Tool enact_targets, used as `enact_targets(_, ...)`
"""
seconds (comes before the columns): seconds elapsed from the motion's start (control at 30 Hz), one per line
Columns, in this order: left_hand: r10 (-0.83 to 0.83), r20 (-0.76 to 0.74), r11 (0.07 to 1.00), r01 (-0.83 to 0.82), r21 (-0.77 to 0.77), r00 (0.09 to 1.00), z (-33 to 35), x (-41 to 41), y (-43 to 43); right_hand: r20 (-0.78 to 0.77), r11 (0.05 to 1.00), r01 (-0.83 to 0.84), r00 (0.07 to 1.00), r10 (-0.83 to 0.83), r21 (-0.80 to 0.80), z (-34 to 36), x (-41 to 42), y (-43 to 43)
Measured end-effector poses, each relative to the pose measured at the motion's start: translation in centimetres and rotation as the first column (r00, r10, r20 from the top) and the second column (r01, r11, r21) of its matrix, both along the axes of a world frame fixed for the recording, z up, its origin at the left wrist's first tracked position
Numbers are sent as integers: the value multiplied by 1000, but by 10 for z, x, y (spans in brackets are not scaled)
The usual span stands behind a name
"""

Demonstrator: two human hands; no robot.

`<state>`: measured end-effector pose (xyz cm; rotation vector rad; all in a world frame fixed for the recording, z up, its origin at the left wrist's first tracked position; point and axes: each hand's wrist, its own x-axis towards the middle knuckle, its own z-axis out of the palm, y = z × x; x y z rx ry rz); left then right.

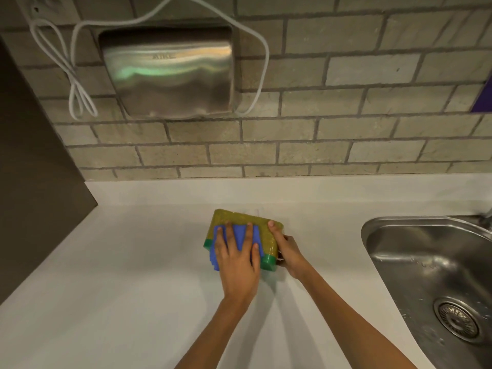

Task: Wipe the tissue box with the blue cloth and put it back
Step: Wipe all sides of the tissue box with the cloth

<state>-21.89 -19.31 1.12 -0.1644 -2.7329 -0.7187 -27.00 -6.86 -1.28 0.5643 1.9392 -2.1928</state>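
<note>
A tissue box point(234, 218), olive-yellow with green ends, lies on the white counter point(119, 275) near the middle. The blue cloth point(241, 235) is spread over its top. My left hand point(237, 259) presses flat on the cloth with the fingers apart, covering most of it. My right hand point(286, 249) grips the box's right end, thumb on top. A bit of white tissue shows at the box's far edge.
A steel sink point(436, 265) with a drain is set into the counter at the right, with a tap at its far right corner. On the brick wall above hangs a steel hand dryer point(167, 73) with a looped white cable point(80, 83). A dark panel stands at the left.
</note>
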Motion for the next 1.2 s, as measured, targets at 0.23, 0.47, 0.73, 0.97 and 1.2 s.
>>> enact_targets(0.23,-213,-80,965,196,-176,974,-16,0,-7,-5,1000,-10,1000,10,4,1,2,7)
enact_targets(0.47,145,-14,984,-142,107,989,-9,-24,-17,54,998,63,997,-63,-10,4,2,-3)
enact_targets(0.73,-52,-37,998,50,-40,998,-25,17,14,13,994,99,995,-99,-40,1,7,-8)
enact_targets(0.97,-104,-88,990,111,86,991,-31,2,-8,-3,967,102,994,-106,-233,-1,14,0)
enact_targets(1.2,99,68,827,-120,550,993,-19,-2,0,-39,986,158,986,-160,-43,-3,17,-14)
